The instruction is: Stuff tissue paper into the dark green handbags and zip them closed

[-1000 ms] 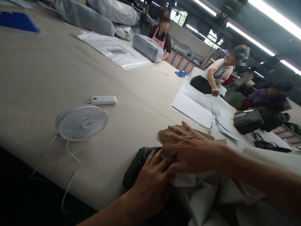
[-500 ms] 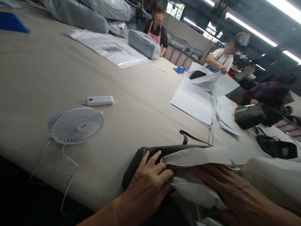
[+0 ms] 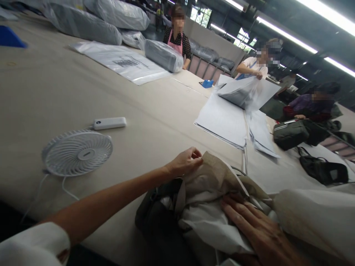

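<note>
- At the lower centre of the frame, the dark bag is partly covered by crumpled paper.
- The paper's upper edge seems pinched between curled fingertips of the left hand.
- The right hand is laid flat on the folds, nothing visibly gripped.
- Tearing is probably best avoided by a light pinch, with the folds steadied.

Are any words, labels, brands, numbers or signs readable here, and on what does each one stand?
No text can be read for certain.
Flat plastic bag: black print, too blurred to read.
White fan: mark on the hub, too small to read.
White power bank: dark spot at one end, no readable digits.
Dark bag at far right: pale strip, any text too small.
Crumpled pale material: no print visible.
</note>
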{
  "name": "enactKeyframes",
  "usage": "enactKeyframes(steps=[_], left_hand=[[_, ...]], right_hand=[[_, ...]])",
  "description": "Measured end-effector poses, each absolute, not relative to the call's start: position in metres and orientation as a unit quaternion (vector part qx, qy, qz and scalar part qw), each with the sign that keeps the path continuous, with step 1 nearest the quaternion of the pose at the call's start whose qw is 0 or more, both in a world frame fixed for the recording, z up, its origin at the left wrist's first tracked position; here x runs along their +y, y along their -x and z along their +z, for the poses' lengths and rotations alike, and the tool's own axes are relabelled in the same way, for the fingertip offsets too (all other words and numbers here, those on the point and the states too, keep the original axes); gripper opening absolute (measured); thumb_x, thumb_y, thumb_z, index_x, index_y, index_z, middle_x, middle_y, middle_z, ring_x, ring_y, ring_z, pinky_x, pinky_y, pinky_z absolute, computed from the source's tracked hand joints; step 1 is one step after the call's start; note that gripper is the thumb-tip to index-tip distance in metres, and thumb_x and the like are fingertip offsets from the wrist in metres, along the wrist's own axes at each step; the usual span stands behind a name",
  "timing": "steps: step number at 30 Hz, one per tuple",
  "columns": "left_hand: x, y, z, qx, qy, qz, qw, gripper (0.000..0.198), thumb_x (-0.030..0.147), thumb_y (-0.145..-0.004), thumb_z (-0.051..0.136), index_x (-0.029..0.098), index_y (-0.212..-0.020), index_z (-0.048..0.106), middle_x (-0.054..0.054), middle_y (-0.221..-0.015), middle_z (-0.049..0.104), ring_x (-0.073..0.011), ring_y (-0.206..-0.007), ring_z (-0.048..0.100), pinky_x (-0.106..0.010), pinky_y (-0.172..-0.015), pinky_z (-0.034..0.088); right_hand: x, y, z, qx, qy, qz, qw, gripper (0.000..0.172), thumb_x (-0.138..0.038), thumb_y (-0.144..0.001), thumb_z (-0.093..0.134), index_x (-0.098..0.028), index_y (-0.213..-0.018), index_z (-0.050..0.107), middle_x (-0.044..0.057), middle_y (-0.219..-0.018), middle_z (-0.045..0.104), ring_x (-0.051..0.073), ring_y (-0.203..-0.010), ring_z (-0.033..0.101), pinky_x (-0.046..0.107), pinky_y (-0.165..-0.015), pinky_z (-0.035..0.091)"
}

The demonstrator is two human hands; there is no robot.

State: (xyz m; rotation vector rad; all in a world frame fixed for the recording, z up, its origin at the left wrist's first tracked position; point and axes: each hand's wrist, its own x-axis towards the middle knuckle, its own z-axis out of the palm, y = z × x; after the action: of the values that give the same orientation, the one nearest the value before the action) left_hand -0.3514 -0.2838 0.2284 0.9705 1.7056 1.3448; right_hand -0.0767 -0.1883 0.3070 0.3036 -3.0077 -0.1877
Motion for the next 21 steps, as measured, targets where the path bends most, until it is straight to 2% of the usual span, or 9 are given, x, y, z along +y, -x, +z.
enactKeyframes(steps=[4,7,10,12,13,15,17,19,21], left_hand=[[-0.299,0.342,0.245,0.639,-0.38,0.521,0.419,0.028,0.04,-0.086,0.048,0.015,-0.092,0.06,-0.004,-0.083,0.064,-0.0164,-0.071,0.057,-0.024,-0.061,0.043],[-0.32,0.317,0.263,0.621,-0.501,0.452,0.399,0.019,0.03,-0.09,0.048,0.018,-0.091,0.063,-0.001,-0.082,0.063,-0.0162,-0.073,0.057,-0.023,-0.062,0.042],[-0.335,0.288,0.277,0.616,-0.672,0.312,0.266,0.016,0.017,-0.086,0.054,0.019,-0.098,0.064,-0.002,-0.095,0.066,-0.0177,-0.076,0.06,-0.026,-0.065,0.045],[-0.341,0.274,0.283,0.608,-0.732,0.255,0.169,0.02,0.015,-0.082,0.059,0.015,-0.102,0.061,-0.004,-0.1,0.065,-0.0195,-0.076,0.059,-0.029,-0.065,0.047],[-0.343,0.269,0.286,0.599,-0.751,0.242,0.137,0.023,0.015,-0.08,0.062,0.013,-0.103,0.061,-0.005,-0.101,0.065,-0.0203,-0.077,0.059,-0.031,-0.065,0.048],[-0.347,0.267,0.288,0.579,-0.767,0.247,0.122,0.019,0.017,-0.08,0.063,0.012,-0.099,0.061,-0.007,-0.1,0.065,-0.0208,-0.078,0.059,-0.031,-0.069,0.05],[-0.351,0.273,0.285,0.565,-0.75,0.291,0.182,0.01,0.016,-0.086,0.058,0.013,-0.094,0.063,-0.006,-0.098,0.066,-0.0188,-0.078,0.061,-0.028,-0.072,0.05],[-0.351,0.285,0.278,0.577,-0.684,0.356,0.27,0.02,0.013,-0.093,0.047,0.016,-0.098,0.066,-0.002,-0.091,0.069,-0.0147,-0.075,0.064,-0.023,-0.072,0.05],[-0.347,0.296,0.268,0.628,-0.622,0.386,0.265,0.027,0.011,-0.095,0.043,0.018,-0.107,0.067,0.0,-0.087,0.07,-0.014,-0.075,0.065,-0.023,-0.072,0.05]], right_hand=[[-0.184,0.073,0.296,-0.993,-0.087,-0.051,0.066,0.07,-0.045,-0.09,0.061,-0.008,-0.148,0.046,0.012,-0.145,0.057,0.025,-0.127,0.059,0.029,-0.094,0.057],[-0.186,0.072,0.294,-0.993,-0.051,-0.05,0.095,0.072,-0.039,-0.097,0.049,-0.009,-0.159,0.027,0.018,-0.162,0.03,0.029,-0.143,0.044,0.033,-0.095,0.056],[-0.188,0.073,0.295,-0.989,-0.069,-0.029,0.125,0.076,-0.033,-0.1,0.046,-0.015,-0.163,0.008,0.021,-0.168,0.008,0.034,-0.152,0.026,0.038,-0.095,0.056],[-0.188,0.073,0.295,-0.989,-0.068,-0.006,0.127,0.078,-0.029,-0.099,0.048,-0.017,-0.163,0.004,0.024,-0.167,0.003,0.036,-0.152,0.025,0.037,-0.092,0.057],[-0.187,0.074,0.294,-0.99,-0.058,-0.001,0.128,0.079,-0.028,-0.098,0.049,-0.017,-0.163,0.006,0.025,-0.167,0.002,0.036,-0.15,0.029,0.036,-0.09,0.058],[-0.185,0.073,0.291,-0.993,-0.048,-0.012,0.106,0.078,-0.028,-0.095,0.052,-0.018,-0.162,0.014,0.025,-0.166,0.008,0.036,-0.142,0.043,0.034,-0.087,0.059],[-0.182,0.073,0.289,-0.994,-0.075,-0.042,0.073,0.075,-0.029,-0.091,0.056,-0.018,-0.16,0.027,0.02,-0.162,0.031,0.033,-0.13,0.057,0.035,-0.087,0.061],[-0.18,0.073,0.288,-0.991,-0.104,-0.068,0.047,0.07,-0.03,-0.089,0.058,-0.019,-0.155,0.039,0.012,-0.149,0.052,0.031,-0.124,0.062,0.036,-0.088,0.062],[-0.178,0.073,0.288,-0.99,-0.11,-0.078,0.046,0.065,-0.028,-0.089,0.058,-0.021,-0.152,0.044,0.007,-0.142,0.06,0.03,-0.125,0.062,0.036,-0.089,0.061]])
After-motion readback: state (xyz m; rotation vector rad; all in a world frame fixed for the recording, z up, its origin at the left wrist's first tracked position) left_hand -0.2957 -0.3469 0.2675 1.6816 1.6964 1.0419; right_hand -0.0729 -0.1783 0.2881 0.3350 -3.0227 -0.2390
